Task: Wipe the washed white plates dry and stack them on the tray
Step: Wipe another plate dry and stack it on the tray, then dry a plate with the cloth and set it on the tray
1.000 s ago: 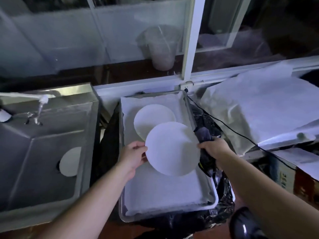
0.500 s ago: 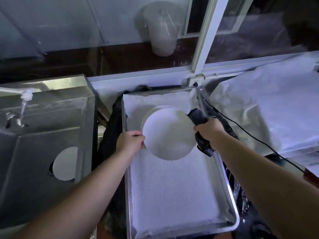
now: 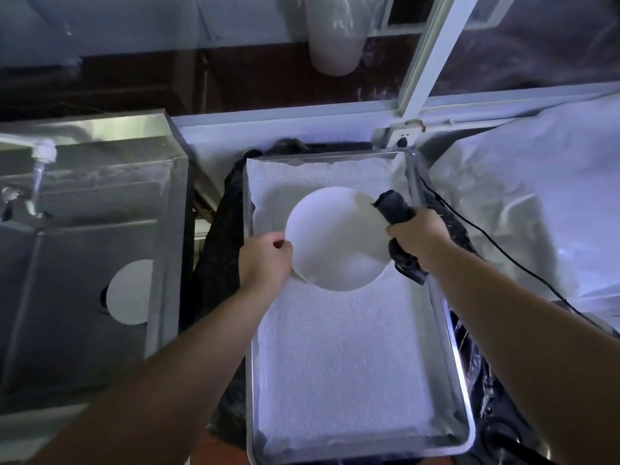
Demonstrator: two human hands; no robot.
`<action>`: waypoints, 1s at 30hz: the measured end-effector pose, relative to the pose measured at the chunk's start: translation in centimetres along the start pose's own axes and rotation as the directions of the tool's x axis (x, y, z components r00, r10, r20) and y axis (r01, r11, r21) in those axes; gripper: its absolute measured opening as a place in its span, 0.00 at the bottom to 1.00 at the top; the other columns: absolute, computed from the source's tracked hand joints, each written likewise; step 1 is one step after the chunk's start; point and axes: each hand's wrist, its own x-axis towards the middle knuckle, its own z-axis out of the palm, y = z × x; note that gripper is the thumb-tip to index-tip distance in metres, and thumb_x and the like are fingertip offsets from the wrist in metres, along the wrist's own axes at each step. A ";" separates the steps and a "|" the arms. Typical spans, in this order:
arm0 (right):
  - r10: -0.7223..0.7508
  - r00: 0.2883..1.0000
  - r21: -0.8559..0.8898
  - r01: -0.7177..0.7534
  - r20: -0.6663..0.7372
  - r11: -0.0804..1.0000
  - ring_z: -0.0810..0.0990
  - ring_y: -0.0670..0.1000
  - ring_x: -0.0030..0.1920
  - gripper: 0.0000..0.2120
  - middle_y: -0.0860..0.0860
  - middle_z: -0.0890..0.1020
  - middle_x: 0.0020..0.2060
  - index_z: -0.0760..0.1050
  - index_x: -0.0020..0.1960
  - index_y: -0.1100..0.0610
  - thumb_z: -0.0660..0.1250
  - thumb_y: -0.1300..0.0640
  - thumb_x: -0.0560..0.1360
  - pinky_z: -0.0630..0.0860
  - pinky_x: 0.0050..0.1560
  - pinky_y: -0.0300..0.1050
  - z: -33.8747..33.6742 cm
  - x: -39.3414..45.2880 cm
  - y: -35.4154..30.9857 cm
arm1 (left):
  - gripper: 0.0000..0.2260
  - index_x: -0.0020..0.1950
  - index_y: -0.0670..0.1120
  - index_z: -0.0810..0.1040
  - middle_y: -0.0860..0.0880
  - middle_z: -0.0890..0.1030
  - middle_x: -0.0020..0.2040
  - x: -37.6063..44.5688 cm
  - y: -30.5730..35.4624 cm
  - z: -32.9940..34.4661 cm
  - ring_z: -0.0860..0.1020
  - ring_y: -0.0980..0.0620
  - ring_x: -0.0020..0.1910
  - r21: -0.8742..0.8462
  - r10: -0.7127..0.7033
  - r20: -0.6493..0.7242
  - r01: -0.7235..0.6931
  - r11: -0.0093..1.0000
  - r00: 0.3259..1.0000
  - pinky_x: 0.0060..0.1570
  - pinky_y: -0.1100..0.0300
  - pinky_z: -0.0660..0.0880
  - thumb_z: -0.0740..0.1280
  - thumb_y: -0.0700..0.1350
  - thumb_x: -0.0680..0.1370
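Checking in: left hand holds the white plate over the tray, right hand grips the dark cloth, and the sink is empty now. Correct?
Not quite. The head view shows another white plate in the sink. The rest stands: left hand holds the plate over the tray, right hand grips the dark cloth.

A round white plate sits over the top half of the metal tray, mid frame. Another white plate lies at left.

Shiny metal tray, woven white liner, smooth plate, dark, seemingly cloth rag
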 end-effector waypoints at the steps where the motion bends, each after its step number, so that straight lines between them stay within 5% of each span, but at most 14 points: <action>1: -0.011 1.000 -0.007 0.011 0.002 1.000 0.81 0.57 0.42 0.08 0.52 0.83 0.40 0.81 0.53 0.53 0.71 0.56 0.74 0.76 0.42 0.46 0.0 0.1 0.1 | 0.11 0.36 0.47 0.82 0.50 0.78 0.29 0.0 -0.1 0.1 0.72 0.51 0.29 0.006 0.011 -0.004 -0.011 1.000 1.000 0.29 0.60 0.65 0.65 0.42 0.77; 6: -0.056 0.998 -0.037 0.057 0.021 0.998 0.81 0.55 0.41 0.06 0.51 0.82 0.38 0.81 0.50 0.53 0.71 0.54 0.74 0.72 0.39 0.44 0.3 0.2 0.3 | 0.10 0.39 0.44 0.82 0.43 0.79 0.32 0.2 -1.1 0.8 0.70 0.49 0.29 0.047 0.024 -0.022 -0.023 0.999 0.999 0.29 0.56 0.65 0.64 0.41 0.77; 14: -0.120 0.993 -0.074 0.120 0.002 0.990 0.82 0.55 0.42 0.06 0.50 0.82 0.38 0.80 0.49 0.53 0.72 0.52 0.74 0.75 0.42 0.46 0.6 -0.1 0.5 | 0.10 0.49 0.51 0.88 0.53 0.85 0.38 0.2 -1.2 1.2 0.82 0.51 0.38 0.063 -0.026 -0.072 0.031 0.998 0.997 0.34 0.60 0.73 0.65 0.46 0.80; 22: -0.007 0.999 0.101 0.011 -0.036 0.995 0.80 0.55 0.38 0.11 0.52 0.82 0.37 0.81 0.49 0.54 0.73 0.47 0.74 0.73 0.39 0.47 -1.6 -0.2 2.0 | 0.10 0.51 0.49 0.89 0.52 0.86 0.43 0.7 -0.7 1.0 0.81 0.54 0.40 0.028 -0.122 -0.082 0.124 0.992 0.989 0.32 0.63 0.67 0.66 0.45 0.79; 30: 0.044 0.998 0.123 -0.039 -0.044 0.992 0.81 0.55 0.39 0.11 0.52 0.83 0.39 0.80 0.50 0.54 0.73 0.48 0.74 0.71 0.35 0.44 -2.6 -3.2 4.0 | 0.09 0.53 0.48 0.88 0.50 0.87 0.45 0.7 -0.4 1.3 0.83 0.48 0.45 0.000 -0.179 -0.119 0.180 0.984 0.977 0.38 0.60 0.74 0.68 0.46 0.78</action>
